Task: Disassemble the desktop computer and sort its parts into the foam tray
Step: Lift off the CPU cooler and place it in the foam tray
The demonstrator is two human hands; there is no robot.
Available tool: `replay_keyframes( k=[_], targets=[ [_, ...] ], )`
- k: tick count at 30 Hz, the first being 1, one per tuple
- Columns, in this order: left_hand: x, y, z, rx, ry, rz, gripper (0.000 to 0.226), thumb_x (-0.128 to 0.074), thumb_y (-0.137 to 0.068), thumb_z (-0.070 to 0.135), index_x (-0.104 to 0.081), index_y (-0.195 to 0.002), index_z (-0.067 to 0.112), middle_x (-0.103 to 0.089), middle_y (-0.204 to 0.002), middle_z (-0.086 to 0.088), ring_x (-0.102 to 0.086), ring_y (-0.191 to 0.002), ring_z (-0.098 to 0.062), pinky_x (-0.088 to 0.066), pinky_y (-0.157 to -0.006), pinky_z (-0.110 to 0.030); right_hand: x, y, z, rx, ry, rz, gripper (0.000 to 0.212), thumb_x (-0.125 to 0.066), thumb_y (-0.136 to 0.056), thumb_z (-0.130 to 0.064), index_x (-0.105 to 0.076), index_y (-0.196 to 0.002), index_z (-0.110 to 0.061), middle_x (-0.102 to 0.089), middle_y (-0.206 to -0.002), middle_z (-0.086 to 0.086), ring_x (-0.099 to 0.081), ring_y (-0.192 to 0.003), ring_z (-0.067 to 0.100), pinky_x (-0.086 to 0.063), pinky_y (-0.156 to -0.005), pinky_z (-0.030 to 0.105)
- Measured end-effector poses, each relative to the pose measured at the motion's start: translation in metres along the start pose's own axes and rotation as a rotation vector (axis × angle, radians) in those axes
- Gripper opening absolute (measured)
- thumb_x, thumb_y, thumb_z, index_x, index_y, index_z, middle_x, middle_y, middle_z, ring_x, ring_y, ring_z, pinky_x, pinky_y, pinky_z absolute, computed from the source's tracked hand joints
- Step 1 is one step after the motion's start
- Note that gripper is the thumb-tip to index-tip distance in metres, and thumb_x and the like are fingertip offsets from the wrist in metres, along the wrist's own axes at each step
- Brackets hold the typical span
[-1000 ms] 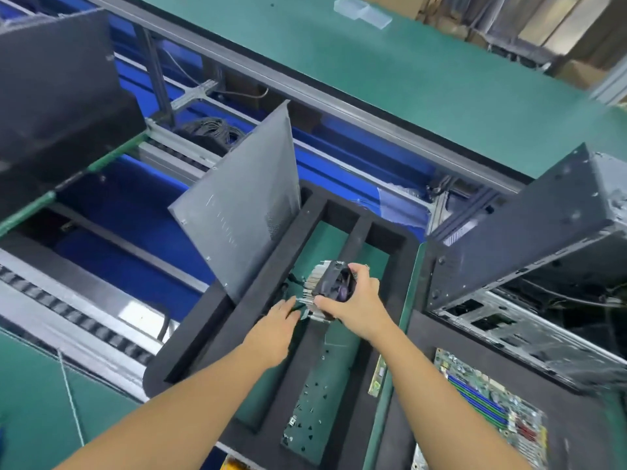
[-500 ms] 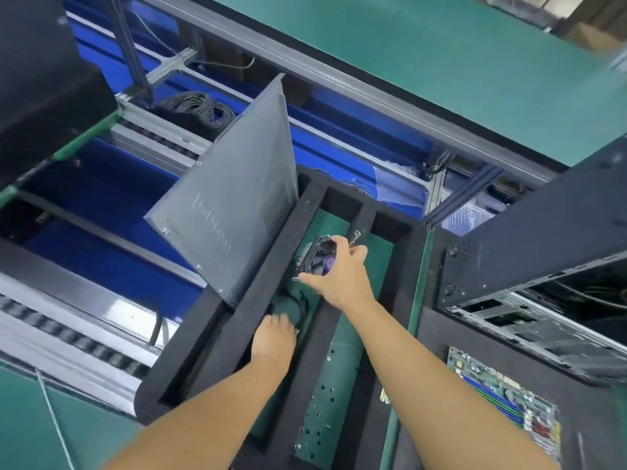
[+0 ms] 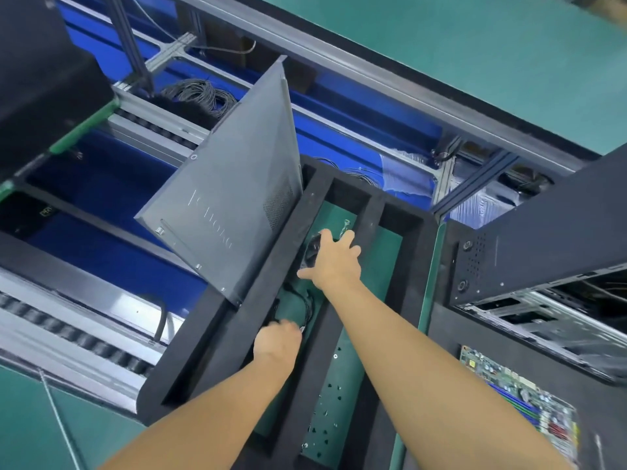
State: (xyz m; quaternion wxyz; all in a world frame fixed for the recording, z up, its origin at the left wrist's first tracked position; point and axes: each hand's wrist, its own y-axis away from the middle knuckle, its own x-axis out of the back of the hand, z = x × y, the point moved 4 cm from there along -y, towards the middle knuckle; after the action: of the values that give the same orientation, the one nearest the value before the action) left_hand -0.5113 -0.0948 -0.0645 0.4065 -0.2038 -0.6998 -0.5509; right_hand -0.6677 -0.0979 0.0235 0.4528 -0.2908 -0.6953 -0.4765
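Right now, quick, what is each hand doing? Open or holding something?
Left hand: cannot tell; fingers hidden and blurred, by the black cable.
Right hand: open, fingers spread over the cooler fan.

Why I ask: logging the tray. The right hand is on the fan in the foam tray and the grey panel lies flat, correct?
No: in the head view the grey panel stands tilted on edge in the left slot of the foam tray.
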Motion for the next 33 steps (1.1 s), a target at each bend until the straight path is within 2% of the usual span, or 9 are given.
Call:
replay_keyframes(
  k=[7,10,12,17,19,23,27,30,33],
  targets=[
    [-0.002,-0.002,0.000,-0.009,0.014,0.003,0.040,-0.059,-0.091,0.002,-0.047,-0.128,0.004,-0.056,-0.126,-0.012,-0.058,-0.113,-0.027,-0.054,-0.083,-0.036,-0.037,-0.008,-0.006,0.046,0.111,-0.071,0.080,-0.079,-0.082,-0.032,-0.029,-0.143,-0.020,-0.023,-0.145,0.018,-0.042,-0.119,0.037,-0.046,-0.080,0.039],
    [-0.006,-0.002,0.001,-0.018,0.037,-0.009,0.055,-0.068,-0.082,0.003,-0.043,-0.131,0.005,-0.051,-0.129,-0.012,-0.056,-0.114,-0.027,-0.053,-0.085,-0.035,-0.043,-0.008,-0.004,0.124,0.352,0.004,0.083,-0.071,-0.085,-0.045,-0.025,-0.148,-0.017,-0.038,-0.140,0.019,-0.038,-0.125,0.035,-0.034,-0.104,0.041],
    [-0.002,0.000,0.002,-0.033,0.067,-0.006,0.064,-0.071,-0.079,0.004,-0.039,-0.134,0.004,-0.044,-0.133,-0.010,-0.056,-0.112,-0.025,-0.054,-0.085,-0.034,-0.042,-0.009,0.003,0.135,0.437,0.026,0.084,-0.071,-0.082,-0.051,-0.028,-0.145,-0.019,-0.045,-0.135,0.017,-0.038,-0.124,0.033,-0.028,-0.106,0.043],
    [0.028,0.002,0.003,-0.055,0.207,0.078,0.037,-0.054,-0.089,0.014,-0.046,-0.124,0.012,-0.047,-0.124,-0.005,-0.063,-0.096,-0.026,-0.048,-0.068,-0.036,-0.039,-0.001,0.021,0.175,0.431,0.016,0.092,-0.065,-0.086,-0.054,-0.016,-0.154,-0.016,-0.033,-0.152,0.014,-0.030,-0.137,0.029,-0.023,-0.110,0.045],
    [0.037,0.004,0.002,-0.045,0.220,0.075,0.031,-0.051,-0.091,0.021,-0.048,-0.121,0.014,-0.050,-0.122,-0.004,-0.064,-0.097,-0.028,-0.044,-0.067,-0.036,-0.037,0.010,0.023,0.181,0.334,-0.032,0.098,-0.065,-0.084,-0.059,-0.014,-0.155,-0.014,-0.017,-0.160,0.016,-0.021,-0.143,0.031,-0.020,-0.113,0.047],
    [0.061,0.016,0.002,0.030,0.518,0.278,0.016,-0.043,-0.095,0.026,-0.057,-0.093,0.020,-0.064,-0.100,-0.001,-0.066,-0.086,-0.030,-0.048,-0.068,-0.033,-0.013,0.042,0.034,0.177,-0.073,0.095,0.044,-0.059,-0.092,-0.029,-0.045,-0.131,-0.016,-0.049,-0.132,0.009,-0.045,-0.119,0.029,-0.035,-0.097,0.040],
    [0.086,0.025,0.020,-0.041,0.930,0.427,0.023,-0.048,-0.091,0.015,-0.058,-0.071,0.021,-0.065,-0.072,0.002,-0.058,-0.068,-0.020,-0.043,-0.057,-0.028,0.000,0.078,0.071,0.007,-0.736,-0.088,0.028,-0.052,-0.091,-0.015,-0.056,-0.118,-0.019,-0.066,-0.112,0.005,-0.060,-0.102,0.023,-0.048,-0.090,0.033],
    [0.104,0.037,0.054,-0.101,1.107,0.501,0.036,-0.046,-0.088,0.004,-0.051,-0.057,0.022,-0.056,-0.057,0.009,-0.050,-0.056,-0.004,-0.034,-0.049,-0.012,0.014,0.101,0.112,-0.092,-0.918,-0.047,0.020,-0.055,-0.087,-0.012,-0.065,-0.103,-0.020,-0.067,-0.113,0.004,-0.063,-0.105,0.021,-0.051,-0.094,0.032],
    [0.114,0.050,0.101,-0.170,1.149,0.480,0.040,-0.044,-0.089,0.002,-0.047,-0.054,0.021,-0.053,-0.055,0.005,-0.044,-0.056,-0.014,-0.033,-0.049,-0.016,0.025,0.121,0.158,-0.138,-0.966,0.005,0.016,-0.057,-0.087,-0.013,-0.067,-0.098,-0.020,-0.070,-0.109,0.001,-0.064,-0.102,0.019,-0.053,-0.093,0.033]
  ],
)
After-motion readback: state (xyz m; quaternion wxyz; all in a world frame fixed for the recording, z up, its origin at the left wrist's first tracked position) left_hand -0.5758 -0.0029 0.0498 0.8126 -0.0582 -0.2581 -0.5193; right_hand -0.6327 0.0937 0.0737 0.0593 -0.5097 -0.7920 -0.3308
